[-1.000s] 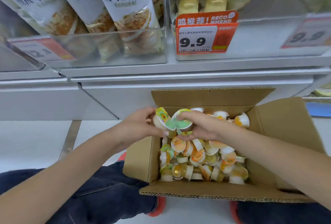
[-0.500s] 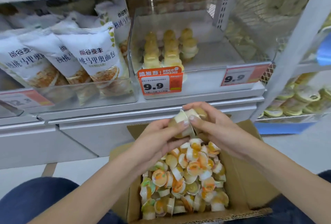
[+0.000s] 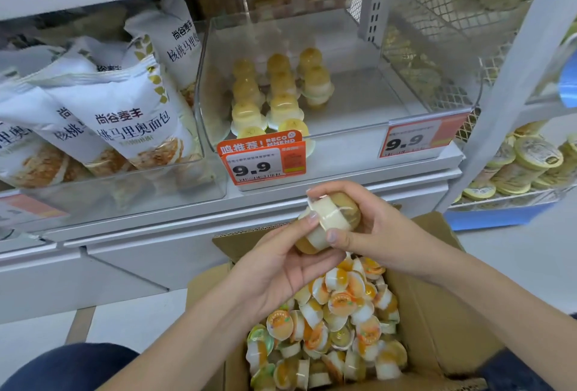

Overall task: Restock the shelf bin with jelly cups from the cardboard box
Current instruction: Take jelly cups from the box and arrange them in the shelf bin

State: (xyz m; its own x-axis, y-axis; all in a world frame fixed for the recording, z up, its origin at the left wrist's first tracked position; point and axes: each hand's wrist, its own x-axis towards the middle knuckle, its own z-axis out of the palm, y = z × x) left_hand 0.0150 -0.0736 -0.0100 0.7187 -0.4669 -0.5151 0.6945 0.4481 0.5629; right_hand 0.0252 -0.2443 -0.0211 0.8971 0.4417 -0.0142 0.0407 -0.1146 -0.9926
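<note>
Jelly cups (image 3: 327,223), two pressed together, sit in a two-handed grip: left hand (image 3: 281,265) cradles them from below, right hand (image 3: 371,228) curls over the top. Beneath the grip lies the cardboard box (image 3: 437,312) of loose cups; above it, the shelf bin (image 3: 359,84) with price tag (image 3: 262,159) reading "9.9" and "RECOMMEND".

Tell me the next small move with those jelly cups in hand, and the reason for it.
Probably lift the jelly cups up and forward into the clear shelf bin and set them beside the short rows already there. Both the left hand and right hand grip them just below the bin's front edge, above the cardboard box, and the bin's right side looks bare.
</note>
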